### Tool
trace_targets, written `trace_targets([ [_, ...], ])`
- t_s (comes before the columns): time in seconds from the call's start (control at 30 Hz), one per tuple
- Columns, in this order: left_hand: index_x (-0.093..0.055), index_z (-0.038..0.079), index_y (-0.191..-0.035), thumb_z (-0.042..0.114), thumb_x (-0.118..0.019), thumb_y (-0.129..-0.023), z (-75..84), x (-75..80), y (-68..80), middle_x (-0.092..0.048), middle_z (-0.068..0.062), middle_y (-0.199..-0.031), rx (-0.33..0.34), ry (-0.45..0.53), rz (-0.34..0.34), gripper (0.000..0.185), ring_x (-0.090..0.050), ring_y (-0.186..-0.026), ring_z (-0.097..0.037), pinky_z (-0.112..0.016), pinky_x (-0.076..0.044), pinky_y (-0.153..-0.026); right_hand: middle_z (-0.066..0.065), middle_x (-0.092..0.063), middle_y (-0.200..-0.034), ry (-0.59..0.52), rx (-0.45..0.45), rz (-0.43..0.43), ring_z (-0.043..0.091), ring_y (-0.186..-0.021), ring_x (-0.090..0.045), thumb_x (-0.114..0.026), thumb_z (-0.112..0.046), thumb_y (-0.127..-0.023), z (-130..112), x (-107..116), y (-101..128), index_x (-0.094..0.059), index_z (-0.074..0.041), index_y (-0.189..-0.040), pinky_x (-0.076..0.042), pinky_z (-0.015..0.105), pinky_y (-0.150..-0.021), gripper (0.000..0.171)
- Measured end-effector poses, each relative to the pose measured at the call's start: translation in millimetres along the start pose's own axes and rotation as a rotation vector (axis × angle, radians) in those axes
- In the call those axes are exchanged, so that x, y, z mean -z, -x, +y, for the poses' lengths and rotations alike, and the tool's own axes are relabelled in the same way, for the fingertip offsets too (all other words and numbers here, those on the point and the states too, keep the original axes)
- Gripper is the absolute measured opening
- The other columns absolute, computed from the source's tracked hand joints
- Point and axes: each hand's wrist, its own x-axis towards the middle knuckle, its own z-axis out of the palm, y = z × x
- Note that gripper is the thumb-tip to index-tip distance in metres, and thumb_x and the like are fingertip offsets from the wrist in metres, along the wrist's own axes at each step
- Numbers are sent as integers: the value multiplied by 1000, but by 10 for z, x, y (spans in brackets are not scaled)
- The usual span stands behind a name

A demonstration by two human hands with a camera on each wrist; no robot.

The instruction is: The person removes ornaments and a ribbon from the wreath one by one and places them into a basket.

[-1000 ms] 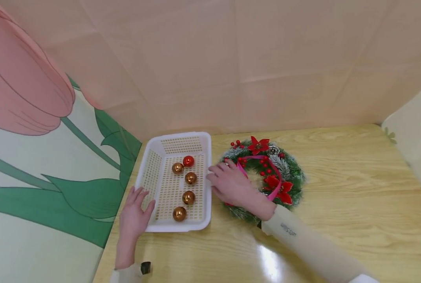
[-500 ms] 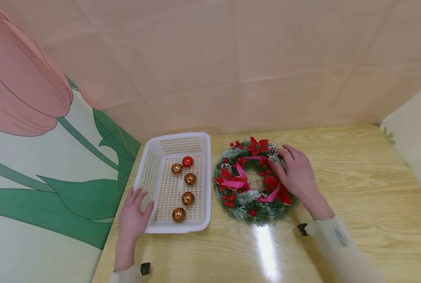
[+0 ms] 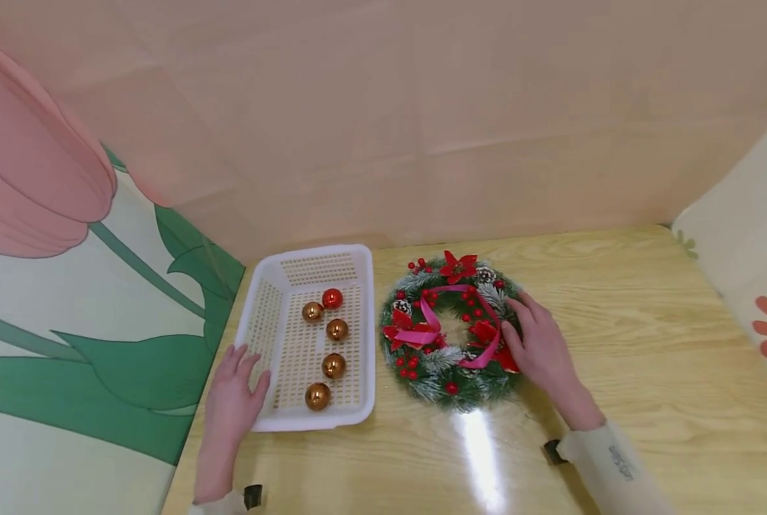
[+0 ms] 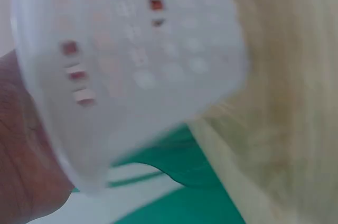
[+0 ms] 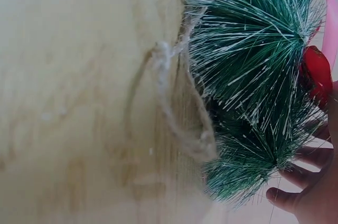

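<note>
A white perforated basket (image 3: 306, 254) sits on the wooden table (image 3: 628, 322) and holds one red bauble (image 3: 332, 298) and several copper baubles (image 3: 334, 365). My left hand (image 3: 229, 397) rests with straight fingers against the basket's near left corner. In the left wrist view the palm (image 4: 21, 155) presses the blurred basket wall (image 4: 132, 49). To the basket's right lies a green wreath (image 3: 422, 375) with red flowers, berries and a pink ribbon (image 3: 422, 334). My right hand (image 3: 541, 354) lies over its right side. The right wrist view shows its fingers (image 5: 309, 203) behind the needles (image 5: 248, 76).
A twine hanging loop (image 5: 179, 108) trails from the wreath onto the table. A pink backdrop stands behind, with a tulip-printed panel (image 3: 68, 286) on the left and a flower-printed panel (image 3: 750, 250) on the right. Bare table stretches right of the wreath.
My right hand moved from the wreath's left side, by the basket, across to its right side and now rests lower on that edge. The left hand stayed on the basket.
</note>
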Motion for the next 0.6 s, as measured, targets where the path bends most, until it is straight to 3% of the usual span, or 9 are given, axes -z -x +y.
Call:
trace_targets([
  [0.17,-66,-8,-123,11,-76,-90,344,60,-186,-57,-32,-136,-52,5,8,39,-46,-134,-52,-65,-40,-105,32,-40,-152,-8,-9,-21,52,-136,-39,-59,-15,-103,22,-41,19,-50,7,-143,-34,68,-107,47],
  [0.33,-66,-4,-128,15,-76,-91,961,7,-385,-59,-27,-138,-143,48,36,43,-47,-136,-46,-60,-36,-112,32,-39,-152,-23,-11,-25,53,-136,-38,-57,-13,-103,22,-66,37,-48,7,-145,-34,68,-108,47],
  [0.6,-72,2,-118,19,-78,-90,1905,-197,-644,-68,-19,-126,-339,101,64,34,-58,-128,-40,-53,-40,-112,32,-41,-151,-41,25,-5,53,-135,-38,-56,-11,-103,11,-89,21,-48,7,-146,-32,67,-109,47],
])
